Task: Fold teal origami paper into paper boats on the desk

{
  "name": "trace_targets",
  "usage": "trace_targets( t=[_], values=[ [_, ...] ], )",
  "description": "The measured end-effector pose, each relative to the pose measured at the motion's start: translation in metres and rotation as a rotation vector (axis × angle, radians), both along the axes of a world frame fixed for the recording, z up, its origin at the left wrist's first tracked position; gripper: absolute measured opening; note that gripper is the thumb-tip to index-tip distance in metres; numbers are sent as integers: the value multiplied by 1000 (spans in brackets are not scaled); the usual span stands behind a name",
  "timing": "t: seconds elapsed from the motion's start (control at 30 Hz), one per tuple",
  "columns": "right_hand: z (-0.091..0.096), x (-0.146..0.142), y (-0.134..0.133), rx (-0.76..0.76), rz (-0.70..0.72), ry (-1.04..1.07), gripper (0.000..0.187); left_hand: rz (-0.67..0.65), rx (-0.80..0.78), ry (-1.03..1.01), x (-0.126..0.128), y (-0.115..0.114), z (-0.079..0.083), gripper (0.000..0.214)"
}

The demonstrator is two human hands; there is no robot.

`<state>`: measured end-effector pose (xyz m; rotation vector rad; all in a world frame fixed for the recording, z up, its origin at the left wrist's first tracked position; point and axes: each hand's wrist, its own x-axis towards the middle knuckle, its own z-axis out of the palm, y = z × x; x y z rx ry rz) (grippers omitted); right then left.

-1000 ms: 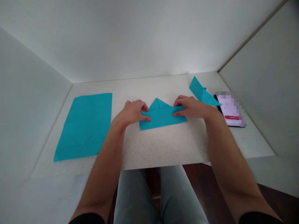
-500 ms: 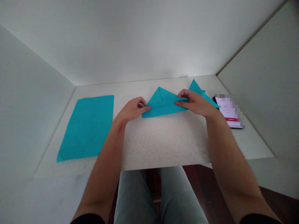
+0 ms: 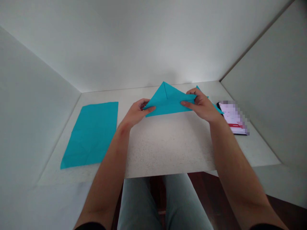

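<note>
Left grip (image 3: 135, 112), right grip (image 3: 201, 106) pinching folded teal paper (image 3: 168, 102), speckled white table (image 3: 168, 143), seemingly walled alcove (image 3: 144, 41)

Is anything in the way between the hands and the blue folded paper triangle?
Nothing visible. The left hand pinches the folded blue paper at its left corner, the right hand at its right corner.

Bare tabletop (image 3: 168, 143) in front of held folded paper (image 3: 168, 102), between blue sheet (image 3: 92, 132) and phone (image 3: 231, 116)
</note>
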<state>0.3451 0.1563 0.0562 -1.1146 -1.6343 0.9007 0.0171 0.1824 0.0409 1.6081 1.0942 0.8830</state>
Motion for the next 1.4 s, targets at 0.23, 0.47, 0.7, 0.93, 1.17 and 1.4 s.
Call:
trace_targets(
  t=[0.23, 0.47, 0.7, 0.93, 1.17, 1.4],
  values=[
    [-2, 3, 0, -77, 1, -34, 38, 10, 43, -192, 6, 0, -5, 60],
    [9, -3, -5, -26, 19, -166, 41, 14, 184, -32, 5, -5, 6, 37],
    [2, -1, -1, -42, -40, -74, 40, 80, 136, -8, 3, -3, 3, 38],
    [-8, 0, 6, 16, -128, 15, 55, 148, 192, -141, 3, 3, -4, 47],
    [-7, 17, 8, 302, -203, -386, 13, 3, 564, 186, -4, 0, 6, 12],
    [-11, 17, 7, 253, -84, -677, 35, -337, 443, 521, 7, -5, -6, 25]
  ],
)
